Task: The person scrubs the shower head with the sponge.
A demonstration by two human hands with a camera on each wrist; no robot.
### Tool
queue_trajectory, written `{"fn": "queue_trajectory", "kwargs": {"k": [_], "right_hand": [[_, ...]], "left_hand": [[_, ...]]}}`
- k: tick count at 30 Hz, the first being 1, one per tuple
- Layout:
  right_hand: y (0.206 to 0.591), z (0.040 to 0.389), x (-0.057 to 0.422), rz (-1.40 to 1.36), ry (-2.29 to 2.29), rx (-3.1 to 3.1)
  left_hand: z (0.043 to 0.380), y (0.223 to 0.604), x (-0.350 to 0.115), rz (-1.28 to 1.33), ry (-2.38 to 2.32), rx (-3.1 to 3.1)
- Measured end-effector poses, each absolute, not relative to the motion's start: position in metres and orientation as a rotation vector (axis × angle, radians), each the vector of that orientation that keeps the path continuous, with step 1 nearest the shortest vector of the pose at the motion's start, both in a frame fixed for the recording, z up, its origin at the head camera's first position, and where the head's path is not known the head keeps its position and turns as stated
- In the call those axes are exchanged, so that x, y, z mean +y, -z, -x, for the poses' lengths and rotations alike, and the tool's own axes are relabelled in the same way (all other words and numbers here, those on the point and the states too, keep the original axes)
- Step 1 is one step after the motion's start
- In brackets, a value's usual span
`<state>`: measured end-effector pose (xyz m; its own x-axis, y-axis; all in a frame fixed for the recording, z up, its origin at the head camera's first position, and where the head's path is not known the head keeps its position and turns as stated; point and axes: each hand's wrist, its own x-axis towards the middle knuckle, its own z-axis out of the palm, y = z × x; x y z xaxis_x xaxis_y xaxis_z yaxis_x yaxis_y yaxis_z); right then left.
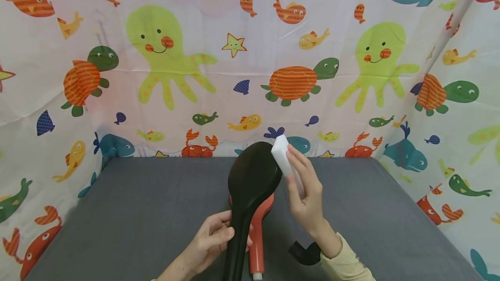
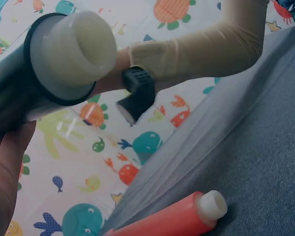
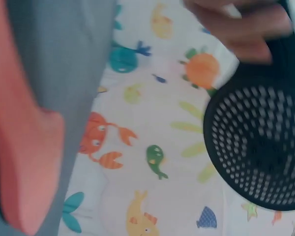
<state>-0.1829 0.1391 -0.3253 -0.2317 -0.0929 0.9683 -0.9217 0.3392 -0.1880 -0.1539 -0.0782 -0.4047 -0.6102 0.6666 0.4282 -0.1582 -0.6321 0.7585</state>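
Black handheld shower head: handle end cropped in head view; mostly hides red shower head lying on worktop. Left hand curled round black handle. Right hand pinches white sponge at rim; contact unclear.

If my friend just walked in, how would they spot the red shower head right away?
Below the sea-animal curtain, find the grey table. The red shower head lies there, partly hidden behind the black shower head gripped in the left hand. Unlike that black one, its head and handle are red.
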Motion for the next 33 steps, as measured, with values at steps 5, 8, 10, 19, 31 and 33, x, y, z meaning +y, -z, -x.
{"fn": "queue_trajectory", "kwargs": {"k": [5,8,10,19,31,33], "right_hand": [[0.341,0.185,0.135,-1.16,-0.697,-1.452],[0.346,0.19,0.137,-1.194,-0.653,-1.422],[0.343,0.193,0.139,-1.158,-0.742,-1.415],[0.323,0.193,0.159,-0.883,-1.345,-1.705],[0.352,0.173,0.154,-0.876,-1.397,-1.74],[0.35,0.175,0.158,-0.858,-1.396,-1.747]], "left_hand": [[0.157,0.406,-0.079,-0.994,-2.277,0.963],[0.158,0.408,-0.08,-1.001,-2.27,0.96],[0.159,0.41,-0.08,-1.026,-2.257,0.967],[0.159,0.412,-0.081,-1.218,-2.121,1.1],[0.164,0.41,-0.084,-1.31,-2.175,1.435],[0.164,0.41,-0.087,-1.303,-2.118,1.52]]}}
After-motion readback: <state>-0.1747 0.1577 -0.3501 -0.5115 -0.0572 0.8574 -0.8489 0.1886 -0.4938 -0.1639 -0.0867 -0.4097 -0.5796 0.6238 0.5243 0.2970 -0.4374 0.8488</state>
